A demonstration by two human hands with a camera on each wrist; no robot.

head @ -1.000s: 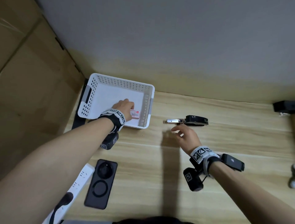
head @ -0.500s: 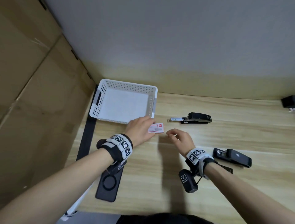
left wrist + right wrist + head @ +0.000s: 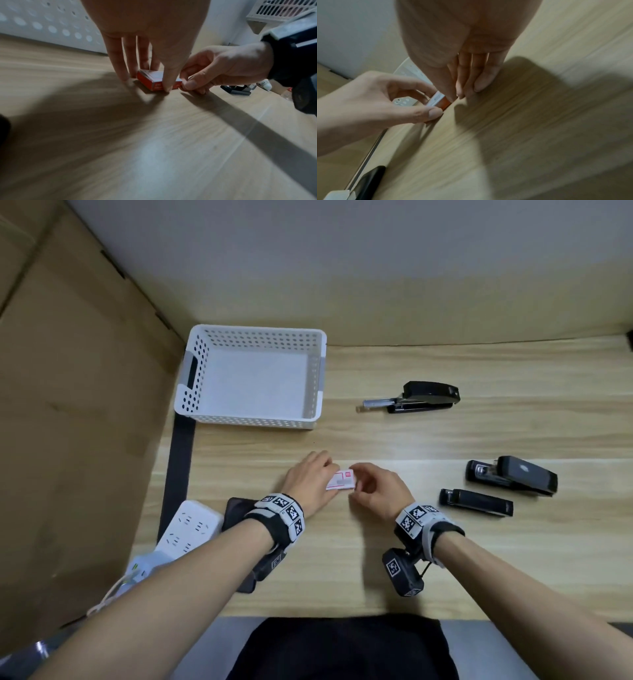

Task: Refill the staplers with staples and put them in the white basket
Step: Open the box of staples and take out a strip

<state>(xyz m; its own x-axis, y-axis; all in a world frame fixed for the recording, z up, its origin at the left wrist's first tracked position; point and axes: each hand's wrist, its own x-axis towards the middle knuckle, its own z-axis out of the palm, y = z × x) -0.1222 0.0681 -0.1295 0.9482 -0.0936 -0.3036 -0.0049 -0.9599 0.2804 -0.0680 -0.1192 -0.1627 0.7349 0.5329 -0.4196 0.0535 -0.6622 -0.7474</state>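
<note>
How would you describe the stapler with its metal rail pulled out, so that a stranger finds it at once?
Start at the white basket in the table's far left corner and look right of it. The first black stapler there lies alone, farther from the person than the other two staplers. Only this one has a silver rail sticking out toward the basket.
</note>
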